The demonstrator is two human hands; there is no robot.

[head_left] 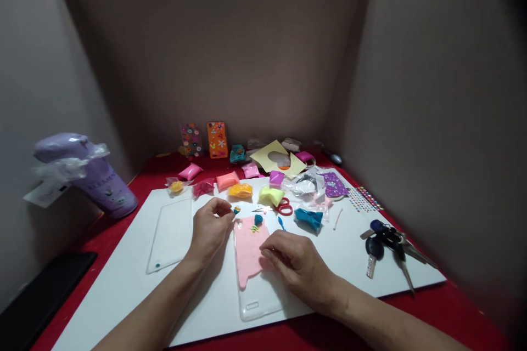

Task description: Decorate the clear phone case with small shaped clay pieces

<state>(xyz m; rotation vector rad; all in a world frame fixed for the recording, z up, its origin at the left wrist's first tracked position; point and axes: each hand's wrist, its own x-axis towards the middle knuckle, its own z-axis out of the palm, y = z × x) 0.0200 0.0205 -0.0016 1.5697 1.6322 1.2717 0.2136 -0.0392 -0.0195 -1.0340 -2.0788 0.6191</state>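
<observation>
A clear phone case (259, 304) lies on the white board, its upper part covered with pink clay (249, 249) that has an uneven lower edge. Near the top of the pink layer are a teal clay piece (258, 220) and small yellow-green striped bits (254, 228). My left hand (212, 227) is closed at the case's upper left corner, its fingertips beside a small teal and orange piece (236, 210); whether they grip it is unclear. Over the right edge of the case, my right hand (296, 263) has thumb and forefinger pinched together; anything between them is too small to make out.
Behind the case lie red scissors (285, 207), a blue tool (281, 223) and packets of coloured clay, with a teal one (308, 220) at right. A second clear case (168, 236) is at left, keys (387, 241) at right, and a purple tumbler (102, 186) at far left.
</observation>
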